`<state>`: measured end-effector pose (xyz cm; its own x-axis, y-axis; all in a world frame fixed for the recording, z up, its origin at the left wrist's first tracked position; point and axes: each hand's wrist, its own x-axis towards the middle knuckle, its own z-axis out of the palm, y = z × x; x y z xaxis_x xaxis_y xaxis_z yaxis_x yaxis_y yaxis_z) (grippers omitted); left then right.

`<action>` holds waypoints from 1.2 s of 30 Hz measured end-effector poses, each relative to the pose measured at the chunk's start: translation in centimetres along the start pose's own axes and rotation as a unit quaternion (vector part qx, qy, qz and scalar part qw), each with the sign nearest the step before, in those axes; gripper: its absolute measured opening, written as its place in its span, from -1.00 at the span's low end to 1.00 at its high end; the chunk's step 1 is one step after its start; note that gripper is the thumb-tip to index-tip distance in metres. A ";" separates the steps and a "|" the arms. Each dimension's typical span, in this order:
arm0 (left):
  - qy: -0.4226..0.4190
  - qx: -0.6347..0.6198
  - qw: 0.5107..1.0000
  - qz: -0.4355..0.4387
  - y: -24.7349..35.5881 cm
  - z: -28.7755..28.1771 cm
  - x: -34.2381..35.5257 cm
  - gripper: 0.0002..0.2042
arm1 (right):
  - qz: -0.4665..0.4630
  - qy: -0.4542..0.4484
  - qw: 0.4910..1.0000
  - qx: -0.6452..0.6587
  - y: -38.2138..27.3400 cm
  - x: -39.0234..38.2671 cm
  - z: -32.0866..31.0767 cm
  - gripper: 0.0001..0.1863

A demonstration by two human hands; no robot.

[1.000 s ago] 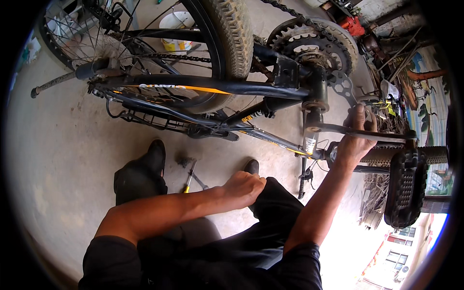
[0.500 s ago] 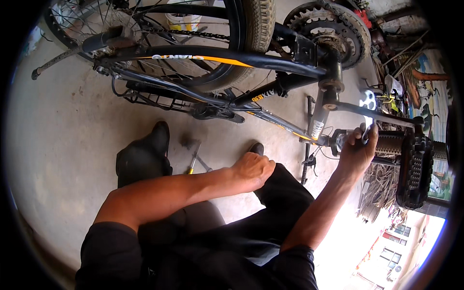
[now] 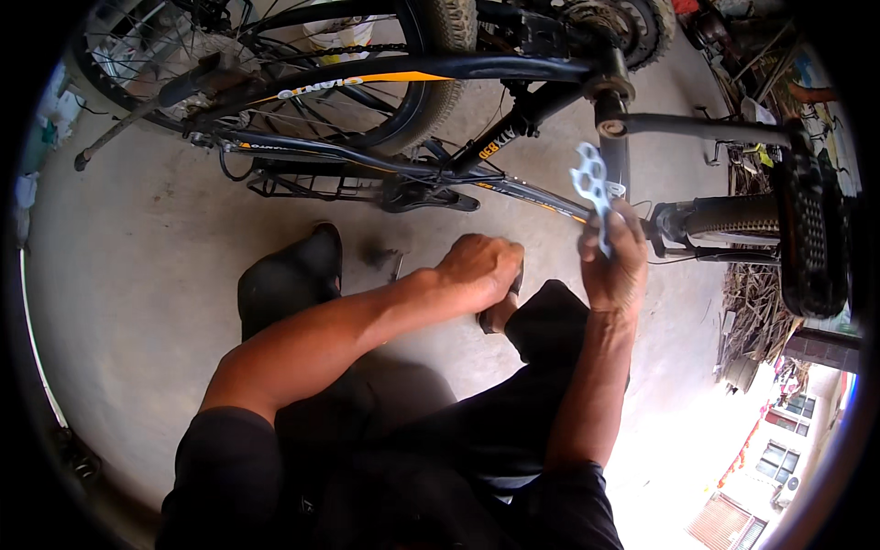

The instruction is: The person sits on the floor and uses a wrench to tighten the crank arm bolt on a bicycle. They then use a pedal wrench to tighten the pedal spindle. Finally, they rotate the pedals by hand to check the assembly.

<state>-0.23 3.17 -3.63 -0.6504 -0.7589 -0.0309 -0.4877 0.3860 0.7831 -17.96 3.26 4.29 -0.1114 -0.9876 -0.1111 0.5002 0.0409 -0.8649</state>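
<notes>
Right hand (image 3: 612,266) sat right of centre, fingers curled tight around the lower end of a flat multi-hole wrench (image 3: 592,188). Wrench was silvery, several differently sized cut-outs in its head, held near upright with the head poking above the knuckles. Head was close in front of the crank arm (image 3: 612,137); couldn't tell whether it touched the crank or just overlapped it in view.

Left hand (image 3: 478,268) was at centre frame, fingers folded under in a loose fist, knuckles up. It rested on the person's knee (image 3: 541,316), which was in dark trousers. Something dark showed just under the fist by the fingertips; couldn't tell whether the hand held it. Left forearm ran diagonally from lower left up to that fist.

Bicycle (image 3: 385,73) filled the top of the frame, black frame tubes with orange-yellow markings, lying across the view with the rear wheel (image 3: 275,73) at upper left. Chainring (image 3: 623,23) was at top right of centre. A black studded pedal (image 3: 811,229) sat at the right edge, well right of the wrench hand.

Dark shoe (image 3: 298,275) was planted on the concrete floor (image 3: 137,275), left of the left fist. A small tool (image 3: 396,266) lay on the floor between shoe and fist, too small to identify.
</notes>
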 end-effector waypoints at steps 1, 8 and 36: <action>0.006 0.000 1.000 -0.011 0.2 -0.6 0.0 -0.86 | 0.019 -0.007 1.000 -0.005 0.7 0.3 -0.1 -0.88; 0.126 0.041 0.984 -0.119 -0.9 -4.2 -2.6 -0.81 | 0.093 0.097 0.975 -0.175 2.2 1.4 -0.1 -0.82; 0.141 -0.641 0.699 -0.283 -4.0 -3.5 -12.6 -0.75 | -0.287 -0.183 0.711 -0.615 11.2 -10.1 6.3 -0.85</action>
<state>11.94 9.33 -4.24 -0.3356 -0.7429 -0.5792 0.4204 -0.6684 0.6136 -5.84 12.73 -1.23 0.3490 -0.8594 0.3736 -0.6925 -0.5051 -0.5150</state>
